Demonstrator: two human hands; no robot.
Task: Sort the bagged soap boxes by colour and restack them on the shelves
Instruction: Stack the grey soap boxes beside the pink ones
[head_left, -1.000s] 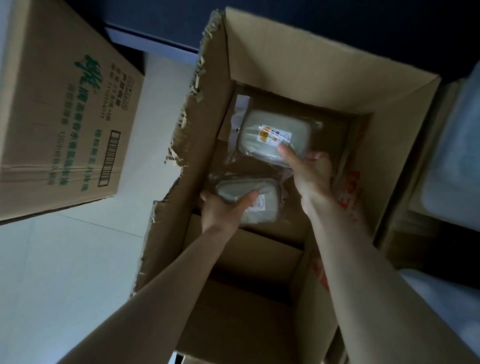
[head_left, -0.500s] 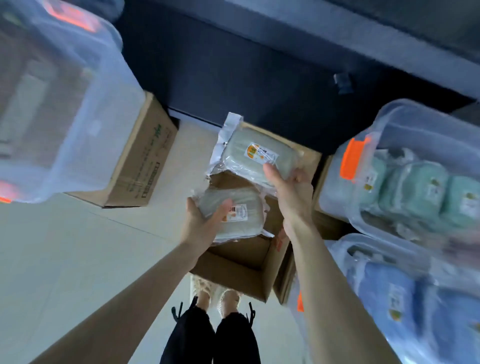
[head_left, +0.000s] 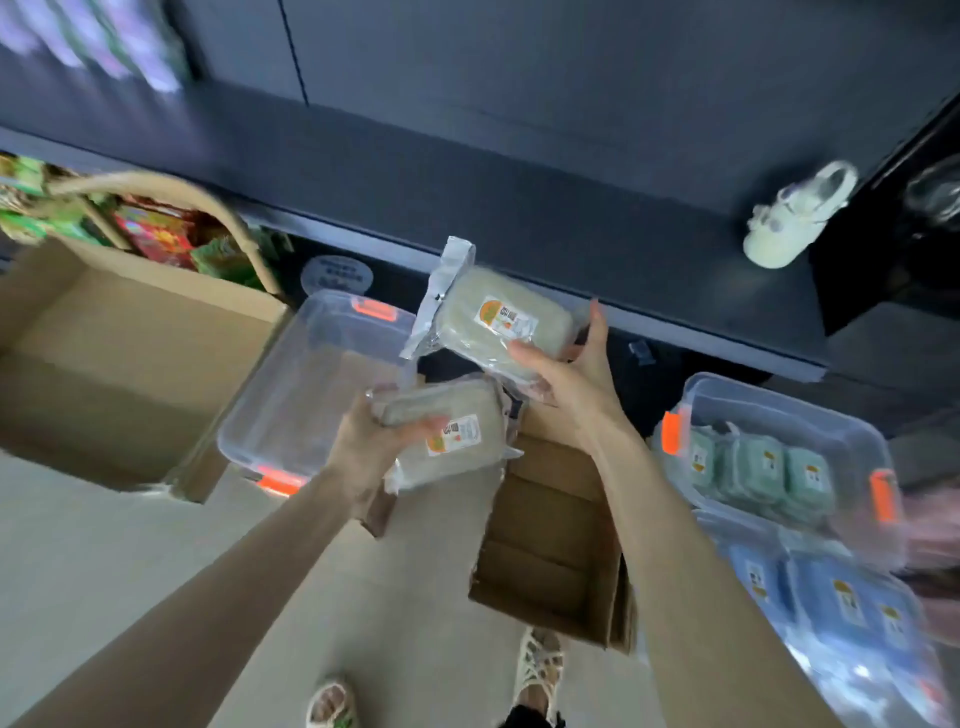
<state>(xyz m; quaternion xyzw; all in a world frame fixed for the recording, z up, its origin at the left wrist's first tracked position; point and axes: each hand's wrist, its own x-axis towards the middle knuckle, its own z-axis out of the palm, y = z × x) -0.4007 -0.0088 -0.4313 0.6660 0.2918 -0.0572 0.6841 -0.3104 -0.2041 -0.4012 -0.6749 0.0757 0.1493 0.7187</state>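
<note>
The left hand (head_left: 363, 452) had its fingers wrapped round one bagged soap box (head_left: 457, 436) and the right hand (head_left: 566, 379) pinched a second soap box (head_left: 498, 322), both up beside the clear bin (head_left: 311, 384), so probably best laid flat, labels up.

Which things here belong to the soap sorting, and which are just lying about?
Job: beige bagged soap box in left hand; second beige one in right hand; clear plastic bin; bin of green boxes; bin of blue boxes.
Lying about: white shoe-shaped ornament; woven basket of snack packets.
</note>
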